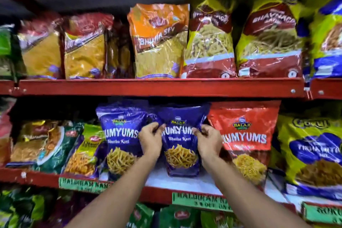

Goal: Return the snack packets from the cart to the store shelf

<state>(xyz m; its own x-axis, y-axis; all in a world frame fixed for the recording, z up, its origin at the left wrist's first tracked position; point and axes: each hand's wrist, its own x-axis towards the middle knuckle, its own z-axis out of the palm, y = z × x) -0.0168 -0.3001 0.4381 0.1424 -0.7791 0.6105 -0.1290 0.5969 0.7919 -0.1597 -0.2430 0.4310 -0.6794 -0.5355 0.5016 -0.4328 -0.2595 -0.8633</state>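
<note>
Both hands, left hand (150, 138) and right hand (208, 139), pinch a glossy purple Balaji "Numyums Bhatha Kani" snack packet (182, 140) upright on the red metal shelf (159, 193), between its purple twin packet (120, 135) and a red Numyums packet (246, 135).

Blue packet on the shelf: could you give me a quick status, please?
Both hands, left and right, pinching blue packet. Upright on middle shelf. Blue twin left, red packet right.

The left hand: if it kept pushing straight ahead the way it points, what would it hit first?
The left hand already grips the blue snack packet, so it would press that packet deeper into the shelf. What lies behind the packet is hidden.
</note>
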